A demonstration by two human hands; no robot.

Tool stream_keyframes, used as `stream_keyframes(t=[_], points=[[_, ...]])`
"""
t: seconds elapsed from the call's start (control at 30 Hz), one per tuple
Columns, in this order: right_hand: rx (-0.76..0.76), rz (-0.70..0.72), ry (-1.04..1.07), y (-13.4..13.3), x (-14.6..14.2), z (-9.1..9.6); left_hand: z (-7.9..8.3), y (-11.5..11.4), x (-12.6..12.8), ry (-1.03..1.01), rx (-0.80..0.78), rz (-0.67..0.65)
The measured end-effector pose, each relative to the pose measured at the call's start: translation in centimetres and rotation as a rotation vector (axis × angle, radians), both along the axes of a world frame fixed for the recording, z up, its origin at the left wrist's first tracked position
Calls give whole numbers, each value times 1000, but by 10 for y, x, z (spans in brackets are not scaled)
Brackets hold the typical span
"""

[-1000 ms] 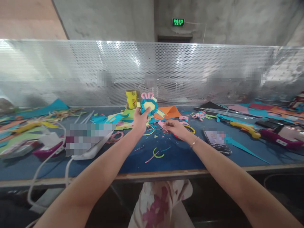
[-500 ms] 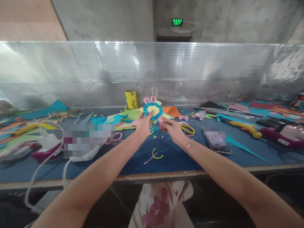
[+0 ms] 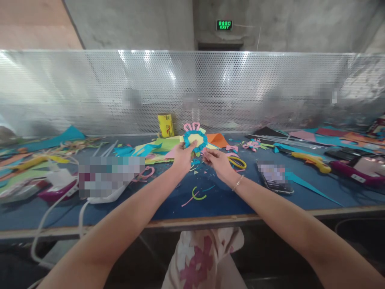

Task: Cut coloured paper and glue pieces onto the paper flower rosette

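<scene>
A paper flower (image 3: 195,139) with a pale yellow centre, a blue ruffled ring and pink loops on top is held up above the table. My left hand (image 3: 184,154) grips it from the left, thumb pressed on the yellow centre. At its lower right edge, my right hand (image 3: 215,160) is closed in a pinch on a small pink paper strip (image 3: 204,151), partly hidden by the fingers. Just right of that hand lie yellow-handled scissors (image 3: 238,162). Below the hands, a green curved paper strip (image 3: 199,195) rests among small scraps.
A phone (image 3: 274,176) and a yellow-handled glue gun (image 3: 311,161) lie to the right. On the left are a white power strip (image 3: 105,200) with cables and coloured paper (image 3: 64,138). A yellow packet (image 3: 166,125) stands by the perforated metal screen (image 3: 144,84).
The view has shifted slightly. The flower sits a little differently in my left hand, and the right hand's pinch at its lower edge has moved only slightly.
</scene>
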State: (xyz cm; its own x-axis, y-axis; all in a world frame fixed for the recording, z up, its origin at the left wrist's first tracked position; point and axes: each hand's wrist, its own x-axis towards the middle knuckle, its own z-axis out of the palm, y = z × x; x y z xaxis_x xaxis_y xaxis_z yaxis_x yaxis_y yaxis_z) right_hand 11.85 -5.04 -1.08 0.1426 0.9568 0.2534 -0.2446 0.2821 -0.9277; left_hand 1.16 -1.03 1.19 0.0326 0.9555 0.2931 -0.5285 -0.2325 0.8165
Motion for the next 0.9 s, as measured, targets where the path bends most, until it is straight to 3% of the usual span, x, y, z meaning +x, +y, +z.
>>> stream_keyframes(t=[0.27, 0.63, 0.9], points=[[-47, -58, 9, 3, 1, 1, 4, -3, 0, -6, 21, 5], [-14, -22, 15, 1, 1, 2, 1, 1, 0, 24, 29, -44], [-3, 6, 38, -2, 4, 5, 1, 10, -3, 79, 16, 87]])
